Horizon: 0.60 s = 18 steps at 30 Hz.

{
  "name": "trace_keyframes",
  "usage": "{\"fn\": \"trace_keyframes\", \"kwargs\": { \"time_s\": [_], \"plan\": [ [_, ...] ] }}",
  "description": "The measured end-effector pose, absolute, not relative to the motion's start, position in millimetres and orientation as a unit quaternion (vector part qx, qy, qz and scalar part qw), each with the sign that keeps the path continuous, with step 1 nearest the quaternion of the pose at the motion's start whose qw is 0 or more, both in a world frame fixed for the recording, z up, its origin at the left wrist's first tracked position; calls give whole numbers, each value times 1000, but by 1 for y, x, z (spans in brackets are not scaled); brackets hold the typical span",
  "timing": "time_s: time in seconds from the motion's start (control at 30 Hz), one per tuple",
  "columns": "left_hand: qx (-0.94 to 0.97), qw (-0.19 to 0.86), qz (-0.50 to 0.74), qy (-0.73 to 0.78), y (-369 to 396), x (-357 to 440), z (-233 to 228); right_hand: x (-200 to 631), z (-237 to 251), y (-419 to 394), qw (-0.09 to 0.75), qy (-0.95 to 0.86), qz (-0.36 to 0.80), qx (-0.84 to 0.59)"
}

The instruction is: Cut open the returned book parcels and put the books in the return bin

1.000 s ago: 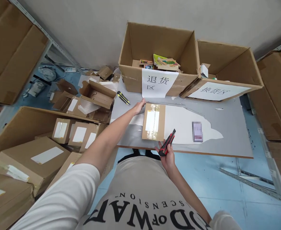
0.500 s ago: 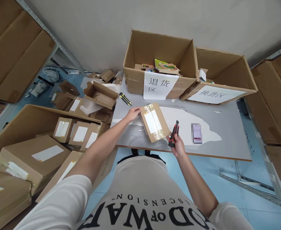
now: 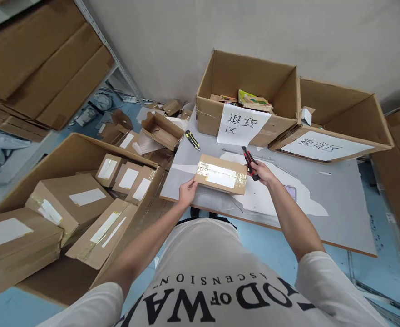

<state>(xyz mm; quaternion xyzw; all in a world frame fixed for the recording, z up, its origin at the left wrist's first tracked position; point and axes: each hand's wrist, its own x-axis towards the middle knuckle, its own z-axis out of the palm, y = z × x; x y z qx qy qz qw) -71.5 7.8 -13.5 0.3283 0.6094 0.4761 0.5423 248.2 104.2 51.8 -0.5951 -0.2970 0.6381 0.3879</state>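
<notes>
Red knife (image 3: 249, 162) at parcel (image 3: 221, 174) edge

Small taped parcel (image 3: 221, 174) lies flat on grey table (image 3: 336, 204). Left hand (image 3: 187, 192) grips its 8 o'clock corner. Right hand (image 3: 261, 171) at its 3 o'clock edge holds red box cutter (image 3: 249, 161). Yellow cutter (image 3: 192, 139) at 10 o'clock; labelled open carton (image 3: 245, 100) at 12.
</notes>
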Motion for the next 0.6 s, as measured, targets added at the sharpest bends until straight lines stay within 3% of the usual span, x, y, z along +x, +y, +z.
{"fn": "trace_keyframes", "kwargs": {
  "time_s": [0.23, 0.43, 0.6],
  "plan": [
    [370, 498, 435, 652, -5, -76, -15, 241, 35, 100, 399, -328, 632, -578],
    [488, 374, 300, 730, 10, -81, 5, 253, 23, 60, 459, -366, 563, -582],
    [654, 256, 206, 682, 34, -70, 27, 262, 14, 2, 432, -368, 545, -617]
  ]
}}
